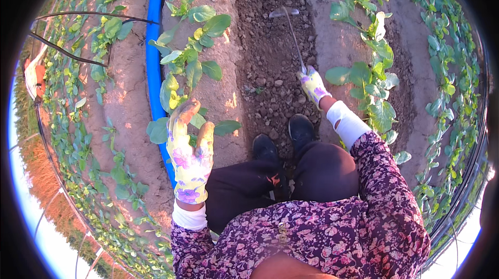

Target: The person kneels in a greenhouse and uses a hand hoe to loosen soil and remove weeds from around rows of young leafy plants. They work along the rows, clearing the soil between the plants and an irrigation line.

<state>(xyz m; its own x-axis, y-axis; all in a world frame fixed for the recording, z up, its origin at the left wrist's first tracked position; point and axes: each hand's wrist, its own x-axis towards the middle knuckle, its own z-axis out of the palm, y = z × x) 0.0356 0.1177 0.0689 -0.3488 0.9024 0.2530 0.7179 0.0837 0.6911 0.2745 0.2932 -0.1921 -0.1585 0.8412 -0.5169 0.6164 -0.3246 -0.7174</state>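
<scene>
My right hand (313, 85), in a flowered yellow glove, is closed around the handle of a hand hoe (293, 39). The tool's metal blade lies farther forward, over the loose, dug soil of the furrow (269, 57). My left hand (190, 154), in a matching glove soiled at the fingertips, is raised at the left with thumb and fingers apart and nothing in it. Behind its fingers, in this view, are leafy green plants (193, 72) and a blue hose (154, 64). A small uprooted-looking sprig (255, 89) lies on the clods.
Another row of leafy plants (372, 80) grows right of the furrow. My shoes (302, 133) stand in the furrow. Thin dark rods or tubes (70, 51) reach in from the left. More plant rows curve along both sides, with black tubing (473, 170) at the far right.
</scene>
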